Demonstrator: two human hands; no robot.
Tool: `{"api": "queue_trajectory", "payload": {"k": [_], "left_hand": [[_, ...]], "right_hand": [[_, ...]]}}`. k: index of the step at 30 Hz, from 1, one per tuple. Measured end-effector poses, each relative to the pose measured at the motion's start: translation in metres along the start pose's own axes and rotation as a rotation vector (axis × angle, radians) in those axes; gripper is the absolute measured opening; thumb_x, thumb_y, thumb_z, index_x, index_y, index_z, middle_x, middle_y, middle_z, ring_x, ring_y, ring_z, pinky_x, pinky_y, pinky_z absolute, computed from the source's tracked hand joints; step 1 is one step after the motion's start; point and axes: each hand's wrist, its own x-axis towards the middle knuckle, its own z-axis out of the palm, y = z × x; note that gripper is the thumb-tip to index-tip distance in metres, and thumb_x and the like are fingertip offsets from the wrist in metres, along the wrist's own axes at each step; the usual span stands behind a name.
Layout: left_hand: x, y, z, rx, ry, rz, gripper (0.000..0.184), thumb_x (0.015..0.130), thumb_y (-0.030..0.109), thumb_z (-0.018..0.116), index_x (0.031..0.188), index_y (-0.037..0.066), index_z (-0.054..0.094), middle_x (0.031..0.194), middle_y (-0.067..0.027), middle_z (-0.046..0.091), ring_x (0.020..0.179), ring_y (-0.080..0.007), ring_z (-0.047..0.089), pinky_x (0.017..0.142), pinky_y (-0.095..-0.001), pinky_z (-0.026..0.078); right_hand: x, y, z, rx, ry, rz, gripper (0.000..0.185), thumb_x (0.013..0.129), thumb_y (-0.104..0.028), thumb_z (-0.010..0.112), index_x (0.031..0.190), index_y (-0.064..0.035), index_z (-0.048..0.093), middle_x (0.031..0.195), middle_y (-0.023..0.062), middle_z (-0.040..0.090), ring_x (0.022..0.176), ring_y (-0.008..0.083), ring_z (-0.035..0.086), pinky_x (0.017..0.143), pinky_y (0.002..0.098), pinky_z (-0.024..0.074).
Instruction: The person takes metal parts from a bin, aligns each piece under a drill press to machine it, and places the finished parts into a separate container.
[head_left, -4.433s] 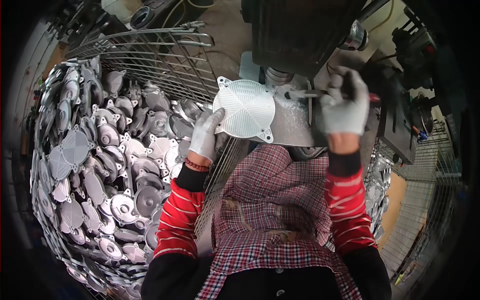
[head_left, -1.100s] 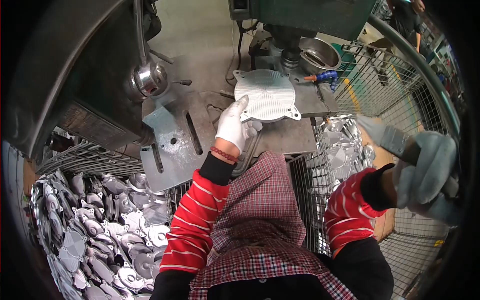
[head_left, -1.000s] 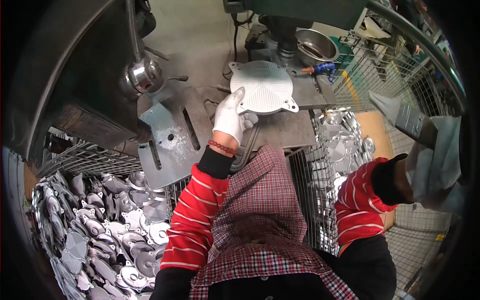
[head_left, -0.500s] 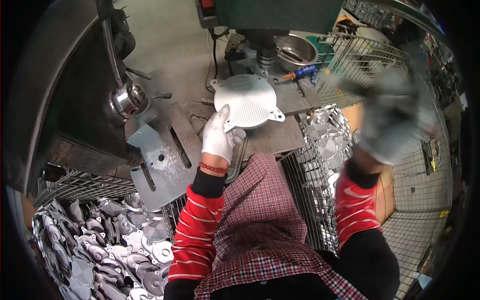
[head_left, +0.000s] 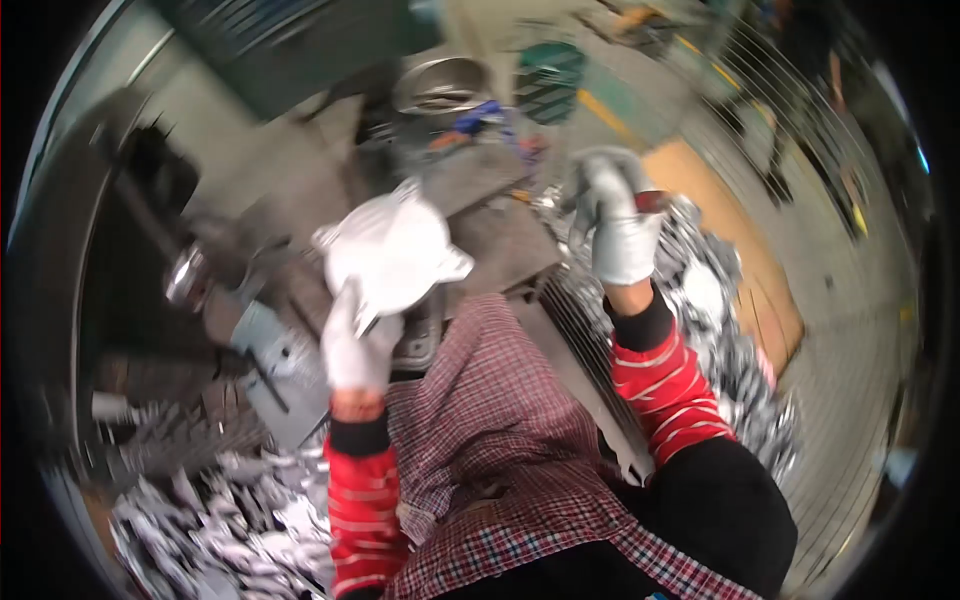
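Observation:
My left hand (head_left: 360, 340), in a white glove, is closed on the near edge of a round silvery metal cover (head_left: 388, 250) with protruding lugs. The cover is tilted and blurred by motion, above the edge of the machine table. To the right, my gloved right hand (head_left: 615, 225) has its fingers curled. A small dark red piece (head_left: 652, 201) pokes out at its side; the rest is hidden in the grip, so I cannot tell its kind. This hand is over a heap of metal parts (head_left: 700, 290).
A wire basket of similar covers (head_left: 230, 525) stands at lower left. The machine table (head_left: 505, 245) lies ahead, with a steel bowl (head_left: 440, 85), a blue hose (head_left: 475, 118) and a green basket (head_left: 550, 80) behind. Cardboard (head_left: 720, 190) lines the right-hand heap.
My view has swung to the right and blurred. The cover, still in my left hand, now tilts differently. My right hand has come inward from the far right, over the right-hand heap.

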Motion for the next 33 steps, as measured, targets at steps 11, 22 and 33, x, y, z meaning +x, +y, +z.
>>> {"api": "queue_trajectory", "payload": {"k": [11, 22, 33], "left_hand": [[-0.02, -0.196, 0.104, 0.896, -0.469, -0.322, 0.057, 0.09, 0.052, 0.053, 0.125, 0.008, 0.046, 0.102, -0.0124, 0.059, 0.069, -0.0209, 0.061, 0.056, -0.0302, 0.048], [-0.003, -0.161, -0.022, 0.838, -0.11, -0.495, 0.034, 0.094, 0.037, 0.055, 0.106, 0.005, 0.057, 0.082, -0.0075, 0.06, 0.062, -0.0176, 0.056, 0.049, -0.0258, 0.043], [-0.065, -0.151, 0.003, 1.391, -0.288, 0.04, 0.026, 0.09, 0.025, 0.057, 0.105, 0.004, 0.064, 0.095, -0.0095, 0.067, 0.082, -0.0188, 0.062, 0.073, -0.0276, 0.048]], "right_hand": [[-0.128, 0.029, -0.237, -0.032, 0.288, 0.716, 0.043, 0.08, -0.039, 0.064, 0.091, 0.0025, 0.059, 0.059, 0.0091, 0.056, 0.042, 0.0207, 0.056, 0.035, 0.0327, 0.0454], [-0.355, 0.019, -0.623, -1.591, 1.06, 1.126, 0.031, 0.084, -0.037, 0.064, 0.096, -0.0087, 0.067, 0.092, 0.0208, 0.067, 0.09, 0.0359, 0.066, 0.077, 0.043, 0.0518], [-0.196, 0.14, -0.39, -1.251, 0.248, 0.046, 0.023, 0.09, -0.015, 0.049, 0.108, -0.0022, 0.056, 0.105, 0.019, 0.06, 0.099, 0.033, 0.058, 0.086, 0.04, 0.0461]]}}
